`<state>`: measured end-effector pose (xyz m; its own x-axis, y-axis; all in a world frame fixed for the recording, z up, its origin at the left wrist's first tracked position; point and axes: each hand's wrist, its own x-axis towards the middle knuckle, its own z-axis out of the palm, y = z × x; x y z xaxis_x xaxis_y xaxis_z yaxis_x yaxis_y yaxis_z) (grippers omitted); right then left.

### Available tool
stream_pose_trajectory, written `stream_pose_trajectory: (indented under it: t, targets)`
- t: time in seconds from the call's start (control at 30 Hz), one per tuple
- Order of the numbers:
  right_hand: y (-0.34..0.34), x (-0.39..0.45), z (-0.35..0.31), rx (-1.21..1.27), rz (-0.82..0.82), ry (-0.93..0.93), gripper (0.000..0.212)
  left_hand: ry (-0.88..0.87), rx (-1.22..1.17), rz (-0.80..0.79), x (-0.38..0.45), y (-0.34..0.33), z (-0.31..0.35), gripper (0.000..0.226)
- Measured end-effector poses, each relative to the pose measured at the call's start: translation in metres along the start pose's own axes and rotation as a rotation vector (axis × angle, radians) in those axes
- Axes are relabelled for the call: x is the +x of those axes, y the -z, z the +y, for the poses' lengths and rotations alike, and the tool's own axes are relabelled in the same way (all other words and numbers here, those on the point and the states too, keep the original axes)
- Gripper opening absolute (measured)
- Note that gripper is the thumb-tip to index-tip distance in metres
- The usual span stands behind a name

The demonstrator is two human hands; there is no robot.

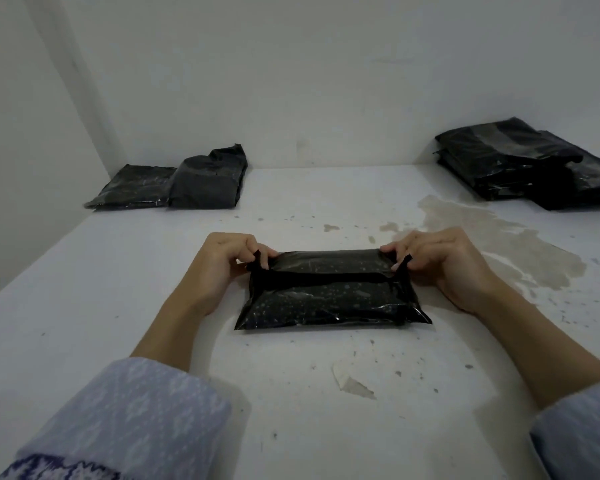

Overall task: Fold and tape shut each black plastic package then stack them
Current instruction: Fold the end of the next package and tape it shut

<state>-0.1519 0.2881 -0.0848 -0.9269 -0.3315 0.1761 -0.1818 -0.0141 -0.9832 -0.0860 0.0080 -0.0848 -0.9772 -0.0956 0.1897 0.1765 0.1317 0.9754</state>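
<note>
The black package [331, 299] lay in the middle of the white table [84, 306]. The left hand [227, 268] and right hand [437, 265] each pinched a flap corner. Pulling both evenly would probably keep the fold flat. More packages [530, 164] sat far back.

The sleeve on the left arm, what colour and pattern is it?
Pale blue left sleeve with a lighter diamond-like print, seen in the head view.
</note>
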Motion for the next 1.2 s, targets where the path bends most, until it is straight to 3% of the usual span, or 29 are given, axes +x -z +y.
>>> stream_pose_trajectory:
  t: [0.13,0.27,0.4,0.53,0.7,0.83,0.93,1.03,1.2]
  targets:
    - [0.001,-0.005,0.0,-0.297,-0.083,0.1,0.022,-0.1,0.176,-0.079,-0.002,0.0,-0.001,0.021]
    - [0.0,-0.016,-0.005,-0.414,-0.13,0.146,0.02,-0.222,0.397,-0.2,-0.012,0.005,0.001,0.023]
    - [-0.005,-0.024,-0.011,-0.981,-0.151,0.323,0.053,-0.379,0.791,-0.223,-0.024,0.008,0.001,0.035]
    - [-0.008,-0.034,-0.012,-1.144,-0.195,0.35,0.069,-0.481,0.997,-0.285,-0.032,0.012,-0.008,0.059]
    - [-0.01,-0.046,-0.009,-1.192,-0.244,0.302,0.069,-0.4,1.055,-0.371,-0.034,0.02,-0.008,0.059]
    - [-0.005,-0.052,-0.003,-1.307,-0.408,0.214,0.077,-0.338,0.992,-0.4,-0.032,0.022,-0.008,0.061]
    - [-0.004,-0.055,0.0,-1.358,-0.466,0.15,0.07,-0.292,0.921,-0.402,-0.033,0.021,-0.007,0.062]
    - [-0.005,-0.055,0.0,-1.317,-0.451,0.135,0.069,-0.274,0.889,-0.325,-0.037,0.018,-0.002,0.069]
    - [-0.01,-0.054,-0.003,-1.313,-0.425,0.154,0.083,-0.534,1.114,0.112,-0.042,-0.026,0.024,0.075]
